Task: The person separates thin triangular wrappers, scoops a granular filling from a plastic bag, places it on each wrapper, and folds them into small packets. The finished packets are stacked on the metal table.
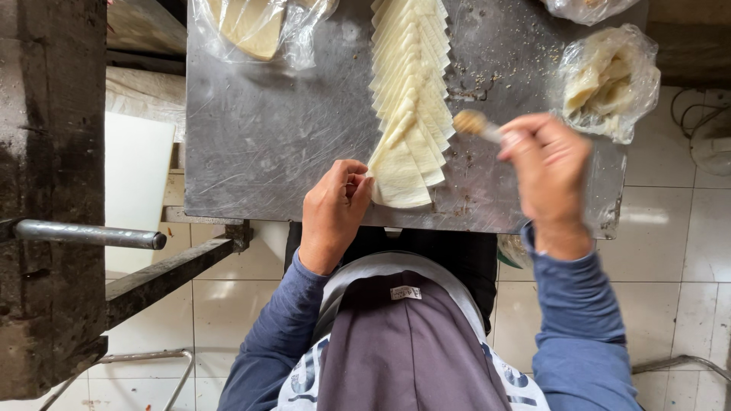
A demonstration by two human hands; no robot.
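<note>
Gripping a small brush (pixel 474 123) by its handle, the right hand (pixel 550 171) hovers blurred over the steel bench (pixel 259 129), right of a fanned row of pale pastry sheets (pixel 410 91). Left hand (pixel 333 209), fingers curled, pinches the near-left edge of the nearest sheet (pixel 399 179). Plastic bags of dough (pixel 609 76) lie at the far right.
</note>
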